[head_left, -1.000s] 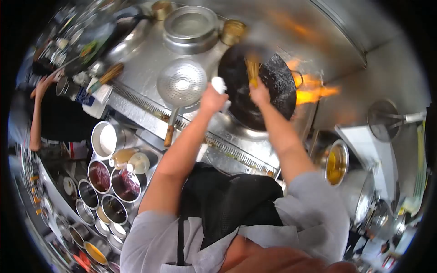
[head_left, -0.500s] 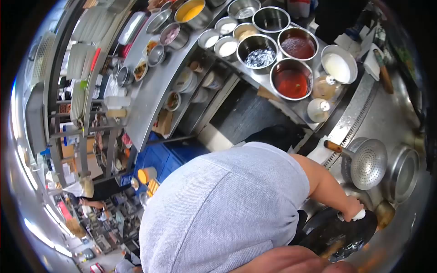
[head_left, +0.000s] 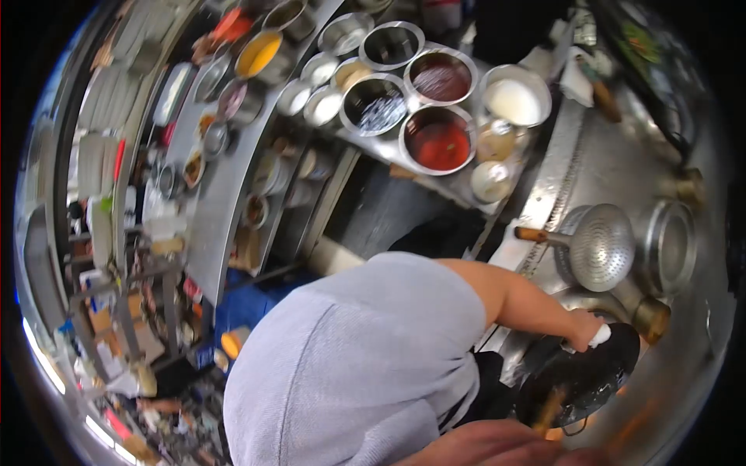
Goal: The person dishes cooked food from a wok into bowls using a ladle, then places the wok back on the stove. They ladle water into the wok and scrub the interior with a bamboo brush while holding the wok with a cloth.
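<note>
My left hand (head_left: 583, 329) is closed round a folded white cloth (head_left: 601, 335) at the edge of the black wok (head_left: 594, 377), in the lower right of the head view. Inside the wok, a blurred bamboo brush (head_left: 550, 412) points up from its lower side. My right hand is hidden beyond the bottom of the view, so its hold on the brush cannot be seen. The wok's dark surface looks wet, and orange flame glow shows at its lower edge.
A perforated strainer (head_left: 602, 247) with a wooden handle lies above the wok, beside a round metal pot (head_left: 670, 247) and a brass-coloured can (head_left: 651, 320). Several seasoning containers, one with red liquid (head_left: 439, 141), stand at the top centre. Shelves (head_left: 140, 186) hold stacked plates at left.
The view has swung far round to the left, then slightly further. My left hand stays with the cloth at the wok's edge. My right hand has left view, while the brush shows again.
</note>
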`<state>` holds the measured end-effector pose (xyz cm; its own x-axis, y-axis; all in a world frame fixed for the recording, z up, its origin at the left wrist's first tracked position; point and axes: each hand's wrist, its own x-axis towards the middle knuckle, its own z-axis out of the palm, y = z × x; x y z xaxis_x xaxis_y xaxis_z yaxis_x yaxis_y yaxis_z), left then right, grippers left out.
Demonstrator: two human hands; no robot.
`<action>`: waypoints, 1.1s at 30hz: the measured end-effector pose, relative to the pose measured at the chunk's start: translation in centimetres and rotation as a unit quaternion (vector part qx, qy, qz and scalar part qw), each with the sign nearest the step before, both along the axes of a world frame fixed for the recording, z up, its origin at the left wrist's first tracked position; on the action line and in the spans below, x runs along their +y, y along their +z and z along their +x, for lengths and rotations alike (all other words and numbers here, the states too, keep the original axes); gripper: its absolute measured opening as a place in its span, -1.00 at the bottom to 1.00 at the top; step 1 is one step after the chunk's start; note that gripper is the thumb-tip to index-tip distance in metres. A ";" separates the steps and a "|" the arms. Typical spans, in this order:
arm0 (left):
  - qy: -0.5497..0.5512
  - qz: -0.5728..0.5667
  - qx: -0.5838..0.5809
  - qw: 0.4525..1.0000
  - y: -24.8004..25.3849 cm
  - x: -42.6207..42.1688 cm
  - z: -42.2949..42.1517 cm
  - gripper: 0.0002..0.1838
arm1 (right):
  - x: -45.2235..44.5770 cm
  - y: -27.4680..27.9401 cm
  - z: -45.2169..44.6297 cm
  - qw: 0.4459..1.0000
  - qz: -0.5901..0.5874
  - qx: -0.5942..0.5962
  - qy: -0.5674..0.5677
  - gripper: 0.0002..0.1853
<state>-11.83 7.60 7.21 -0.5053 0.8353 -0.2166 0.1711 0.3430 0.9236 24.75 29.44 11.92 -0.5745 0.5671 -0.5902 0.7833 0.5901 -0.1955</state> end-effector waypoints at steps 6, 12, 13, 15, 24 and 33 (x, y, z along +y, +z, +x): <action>0.010 -0.022 0.009 1.000 -0.9 0.6 0.2 -0.27 | -1.4 -10.0 -12.3 0.954 0.087 0.192 -0.212 -0.39; 0.026 -0.017 0.006 0.999 0.9 -0.9 1.0 -0.32 | -13.1 1.1 -4.1 0.981 -0.125 0.144 -0.039 -0.48; 0.025 -0.017 0.002 1.000 0.8 -0.9 1.3 -0.31 | -10.1 0.0 1.0 0.985 -0.109 0.130 -0.036 -0.47; 0.019 -0.017 0.003 1.000 0.2 -0.4 1.4 -0.31 | -2.1 -0.2 6.8 0.997 -0.017 -0.018 -0.071 -0.52; -0.014 -0.052 0.038 0.998 0.8 -0.8 0.4 -0.29 | -8.1 -10.1 -15.3 0.943 0.235 0.167 -0.169 -0.40; -0.024 -0.020 -0.007 0.999 -1.4 -1.1 0.6 -0.04 | -4.8 -13.7 -17.8 0.890 0.057 0.355 -0.281 -0.49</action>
<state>-11.23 6.55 5.76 -0.4607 0.8497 -0.2566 0.1751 0.3704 0.9122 6.96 24.65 -1.78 -0.3867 0.9155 -0.1111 0.6634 0.1925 -0.7230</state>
